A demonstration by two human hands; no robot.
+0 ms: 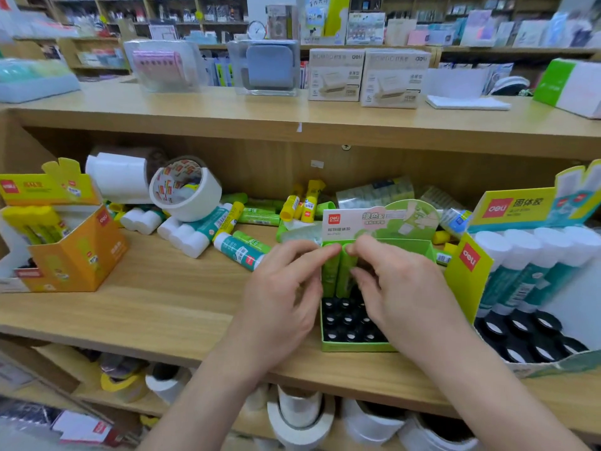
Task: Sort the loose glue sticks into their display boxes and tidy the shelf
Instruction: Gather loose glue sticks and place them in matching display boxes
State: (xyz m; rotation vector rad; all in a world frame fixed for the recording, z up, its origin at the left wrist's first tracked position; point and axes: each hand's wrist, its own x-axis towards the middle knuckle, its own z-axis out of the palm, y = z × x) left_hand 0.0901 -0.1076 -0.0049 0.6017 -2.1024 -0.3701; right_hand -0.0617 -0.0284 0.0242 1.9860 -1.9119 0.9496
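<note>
Up on the top ledge there's a clear plastic case with a pink roll thing (162,65) at about 11 o'clock, and just right of it another clear case with a blue-grey square item (268,67). Two white deli boxes (367,78) sit side by side at 12 to 1 o'clock, then a flat white paper pad (468,102) further right. Back at 10 o'clock in the middle compartment, a big white tape roll (187,193) is tipped on its side, printed red-and-yellow inside its core, beside a plain white paper roll (118,177). Down at 6 o'clock, more white tape rolls (300,418) crowd the lower compartment, with a yellowish one (125,384) at 8 o'clock.
</note>
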